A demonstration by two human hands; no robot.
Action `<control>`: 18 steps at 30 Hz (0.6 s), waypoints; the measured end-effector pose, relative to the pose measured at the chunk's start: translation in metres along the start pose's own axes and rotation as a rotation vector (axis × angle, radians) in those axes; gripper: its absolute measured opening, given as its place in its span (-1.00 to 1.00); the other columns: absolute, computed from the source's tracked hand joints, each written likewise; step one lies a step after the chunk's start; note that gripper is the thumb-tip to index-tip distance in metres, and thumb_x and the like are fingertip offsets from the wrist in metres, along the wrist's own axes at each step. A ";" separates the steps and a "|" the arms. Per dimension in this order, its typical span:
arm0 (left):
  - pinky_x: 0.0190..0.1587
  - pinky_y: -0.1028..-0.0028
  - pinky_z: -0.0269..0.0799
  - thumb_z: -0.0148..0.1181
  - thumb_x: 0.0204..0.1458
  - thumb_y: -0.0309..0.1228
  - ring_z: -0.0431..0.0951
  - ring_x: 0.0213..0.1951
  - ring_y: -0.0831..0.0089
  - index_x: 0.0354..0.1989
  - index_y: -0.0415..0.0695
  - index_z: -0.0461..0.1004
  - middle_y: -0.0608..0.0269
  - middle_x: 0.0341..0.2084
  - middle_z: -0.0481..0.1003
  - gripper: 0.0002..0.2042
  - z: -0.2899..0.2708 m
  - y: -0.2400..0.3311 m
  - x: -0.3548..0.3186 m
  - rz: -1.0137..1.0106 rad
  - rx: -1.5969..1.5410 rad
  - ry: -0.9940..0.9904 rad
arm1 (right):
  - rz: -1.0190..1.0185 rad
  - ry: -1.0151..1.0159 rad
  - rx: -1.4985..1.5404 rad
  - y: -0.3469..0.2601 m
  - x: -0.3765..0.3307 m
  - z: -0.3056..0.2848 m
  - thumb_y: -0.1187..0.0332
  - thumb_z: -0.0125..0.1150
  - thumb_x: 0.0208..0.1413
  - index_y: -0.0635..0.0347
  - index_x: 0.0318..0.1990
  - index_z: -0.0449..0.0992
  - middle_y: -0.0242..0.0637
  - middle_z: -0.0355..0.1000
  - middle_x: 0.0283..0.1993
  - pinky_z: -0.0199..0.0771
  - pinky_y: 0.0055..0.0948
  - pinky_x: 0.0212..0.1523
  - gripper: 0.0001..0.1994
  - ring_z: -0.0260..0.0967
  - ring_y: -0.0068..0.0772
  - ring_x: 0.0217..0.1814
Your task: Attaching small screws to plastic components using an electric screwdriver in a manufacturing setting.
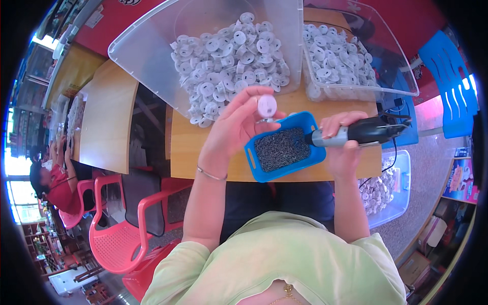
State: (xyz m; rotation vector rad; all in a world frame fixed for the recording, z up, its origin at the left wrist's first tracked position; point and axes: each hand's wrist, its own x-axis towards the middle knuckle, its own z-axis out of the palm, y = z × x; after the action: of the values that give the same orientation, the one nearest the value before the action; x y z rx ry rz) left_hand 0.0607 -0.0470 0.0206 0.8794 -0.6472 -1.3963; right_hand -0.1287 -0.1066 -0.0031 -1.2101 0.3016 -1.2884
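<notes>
Between the fingers of my left hand [236, 119] is a small round white plastic part [267, 105], held up over the far left edge of a blue basket [257, 172]. Small dark screws [282, 150] fill the basket's bottom. My right hand [341, 140] is wrapped round a black and grey electric screwdriver [363, 132]. Its tip points left, down over the screws at the basket's right side. Beyond my left hand, a clear bin [147, 56] lies tipped toward me with a heap of similar white parts [229, 66].
A second clear bin [406, 92] of white parts stands at the far right of the wooden table [203, 162]. Lower right is a blue-tinted tub [404, 188] with more parts. A cord [395, 152] hangs from the screwdriver. Red chairs [119, 244] and a seated person [63, 185] are at left.
</notes>
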 end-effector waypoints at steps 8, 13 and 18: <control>-0.50 0.76 0.17 0.13 -0.12 -0.47 0.24 -0.54 0.78 -0.36 -0.19 0.36 0.48 -0.57 0.31 -0.85 0.012 -0.045 -0.024 0.025 0.608 -0.049 | -0.053 0.076 0.281 -0.039 0.010 0.005 -0.16 0.08 -0.18 0.01 -0.33 0.14 -0.49 0.07 -0.52 0.03 -0.48 -0.27 -0.52 0.05 -0.61 -0.47; -0.43 0.64 0.25 0.19 -0.17 -0.43 0.33 -0.48 0.68 -0.41 -0.21 0.42 0.41 -0.55 0.35 -0.84 0.023 -0.049 -0.025 -0.011 0.609 -0.003 | -0.091 0.023 0.319 -0.049 0.009 0.007 -0.19 0.07 -0.19 0.02 -0.33 0.13 -0.47 0.09 -0.53 0.06 -0.45 -0.28 -0.49 0.08 -0.59 -0.49; -0.44 0.66 0.23 0.19 -0.22 -0.53 0.33 -0.50 0.66 -0.52 -0.25 0.46 0.35 -0.57 0.39 -0.92 0.023 -0.048 -0.025 0.151 0.750 0.021 | -0.075 0.011 0.317 -0.051 0.009 0.010 -0.16 0.10 -0.19 0.01 -0.33 0.15 -0.49 0.07 -0.53 0.03 -0.48 -0.27 -0.51 0.06 -0.62 -0.47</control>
State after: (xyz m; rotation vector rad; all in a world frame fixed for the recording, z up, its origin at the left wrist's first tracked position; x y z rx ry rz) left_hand 0.0130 -0.0238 -0.0038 1.3903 -1.2307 -0.9998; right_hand -0.1473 -0.0994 0.0456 -0.9518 0.0563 -1.3501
